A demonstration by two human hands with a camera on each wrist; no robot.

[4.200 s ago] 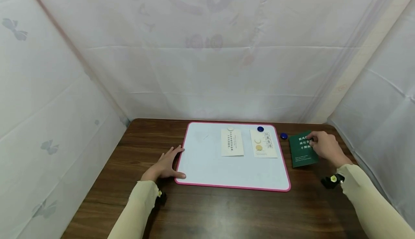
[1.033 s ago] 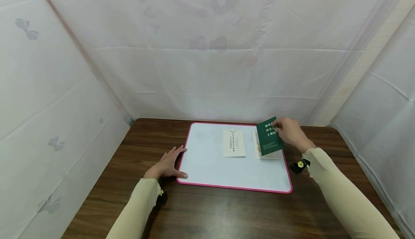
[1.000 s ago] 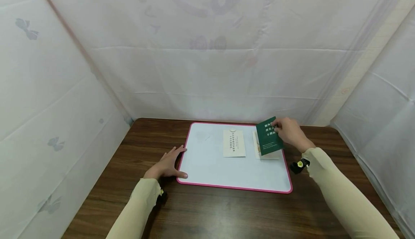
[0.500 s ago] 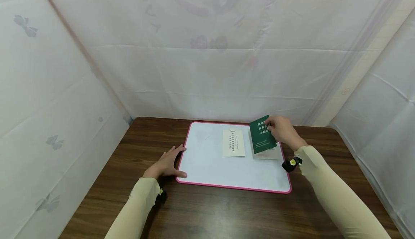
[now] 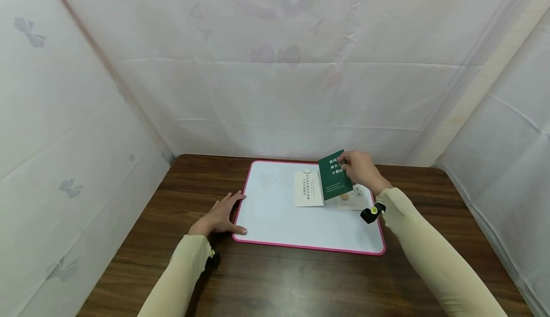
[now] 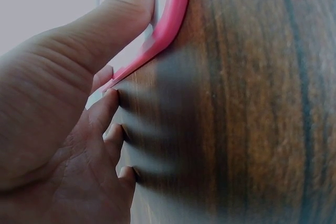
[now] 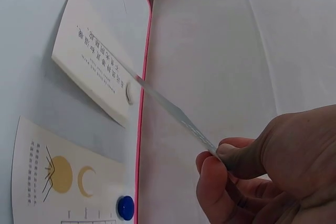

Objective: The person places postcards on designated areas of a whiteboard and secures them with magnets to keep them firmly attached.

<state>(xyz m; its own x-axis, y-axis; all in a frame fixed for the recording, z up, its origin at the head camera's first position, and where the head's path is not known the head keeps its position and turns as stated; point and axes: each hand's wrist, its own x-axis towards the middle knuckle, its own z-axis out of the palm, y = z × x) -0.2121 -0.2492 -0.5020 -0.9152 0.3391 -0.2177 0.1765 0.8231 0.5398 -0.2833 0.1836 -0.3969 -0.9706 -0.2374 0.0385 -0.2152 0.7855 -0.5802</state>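
Observation:
My right hand pinches a green card by its upper right edge, tilted over the whiteboard. In the right wrist view the green card appears nearly edge-on between thumb and fingers. A cream card with a white round magnet at its top lies left of it. The second cream card, with a sun and moon print, has a blue magnet at its top; the green card and hand partly hide it in the head view. My left hand rests spread at the board's left edge, thumb on the lower left corner.
The pink-framed board lies on a dark wooden table, near its back edge. White printed cloth hangs behind and on both sides. A black wrist strap sits at the right sleeve.
The green card, earlier flat on the table right of the board, was lifted by my right hand and carried left past the sun and moon card. My left hand stays put.

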